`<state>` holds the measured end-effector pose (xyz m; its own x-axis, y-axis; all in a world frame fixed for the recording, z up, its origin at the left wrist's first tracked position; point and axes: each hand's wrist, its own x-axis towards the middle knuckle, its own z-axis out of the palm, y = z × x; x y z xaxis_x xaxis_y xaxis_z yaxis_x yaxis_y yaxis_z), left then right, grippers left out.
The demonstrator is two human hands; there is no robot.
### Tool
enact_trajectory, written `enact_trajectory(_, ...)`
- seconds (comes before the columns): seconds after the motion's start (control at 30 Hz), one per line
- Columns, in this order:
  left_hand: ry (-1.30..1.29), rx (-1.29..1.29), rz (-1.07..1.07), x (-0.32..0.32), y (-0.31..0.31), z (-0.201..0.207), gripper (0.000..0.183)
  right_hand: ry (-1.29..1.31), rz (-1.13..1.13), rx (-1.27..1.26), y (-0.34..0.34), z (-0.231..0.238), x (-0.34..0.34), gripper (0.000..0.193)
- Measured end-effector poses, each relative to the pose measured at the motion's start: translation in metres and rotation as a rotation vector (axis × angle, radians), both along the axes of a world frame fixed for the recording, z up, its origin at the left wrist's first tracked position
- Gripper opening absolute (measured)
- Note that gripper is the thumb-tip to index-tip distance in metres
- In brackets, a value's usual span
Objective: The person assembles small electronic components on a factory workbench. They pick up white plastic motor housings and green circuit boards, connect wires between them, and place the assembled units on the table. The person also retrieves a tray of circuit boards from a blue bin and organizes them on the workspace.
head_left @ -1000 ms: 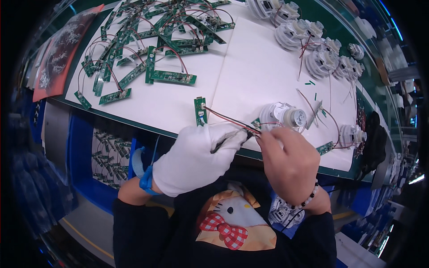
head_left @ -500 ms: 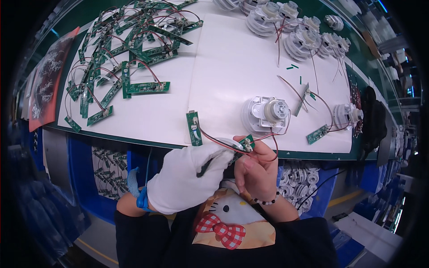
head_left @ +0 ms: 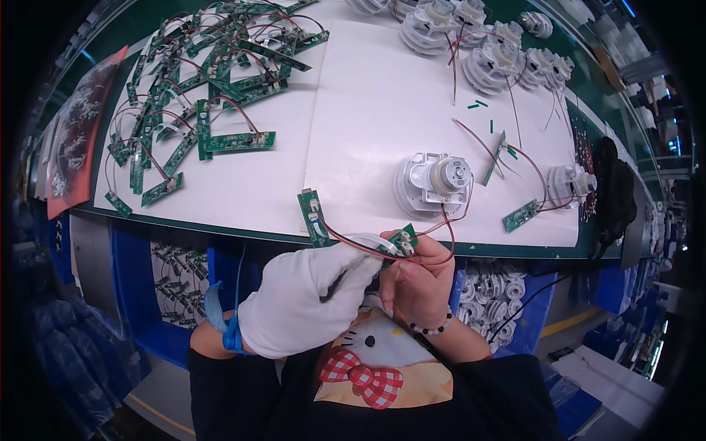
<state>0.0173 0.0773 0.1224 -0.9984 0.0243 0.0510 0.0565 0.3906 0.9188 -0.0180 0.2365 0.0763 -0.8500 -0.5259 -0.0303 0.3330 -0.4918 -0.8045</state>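
My left hand, in a white glove with a blue wrist strap, is closed on a small green circuit board, whose end sticks out past the fingers. My bare right hand, wearing a beaded bracelet, pinches at that same end, where thin red wires arrive. These wires run from a white round housing with a silver motor standing on the table just beyond. The fingertips hide what exactly the right hand grips. A second green board lies at the table edge, joined to the held one by red and black wires and a white ribbon.
A heap of wired green boards covers the table's left. Several white motor housings stand at the back right. Another wired housing sits at the right edge. Blue bins hold boards and white parts below.
The second board has tilted slightly and slid a little toward me. Both hands remain together at the held board, with only small finger shifts. The whole view has moved slightly.
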Motion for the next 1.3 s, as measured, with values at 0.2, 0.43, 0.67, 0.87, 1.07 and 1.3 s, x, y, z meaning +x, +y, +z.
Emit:
enact_trajectory(0.2, 0.126, -0.003, -0.046, 0.004, 0.002, -0.007, 0.023, 0.027, -0.054, -0.059, -0.001, -0.004, 0.004, 0.029)
enact_trajectory(0.43, 0.151, -0.014, -0.051, 0.003, 0.005, -0.009, 0.023, -0.05, -0.038, -0.091, -0.001, -0.006, 0.005, 0.031)
enact_trajectory(0.67, 0.002, -0.005, 0.211, -0.019, -0.011, -0.009, 0.012, 0.931, -0.368, 0.715, 0.041, 0.023, -0.012, 0.021)
enact_trajectory(0.87, -0.151, -0.09, -0.022, -0.05, -0.011, -0.023, 0.014, 1.073, -0.343, 0.871, 0.035, 0.024, -0.062, 0.094)
enact_trajectory(1.07, -0.252, -0.006, -0.082, -0.06, 0.003, -0.01, 0.015, 1.083, -0.455, 0.85, 0.03, 0.013, -0.066, 0.084)
enact_trajectory(1.3, 0.035, -0.333, -0.153, -0.103, 0.025, -0.002, 0.014, 1.044, -0.582, 1.017, 0.049, 0.018, -0.086, 0.085)
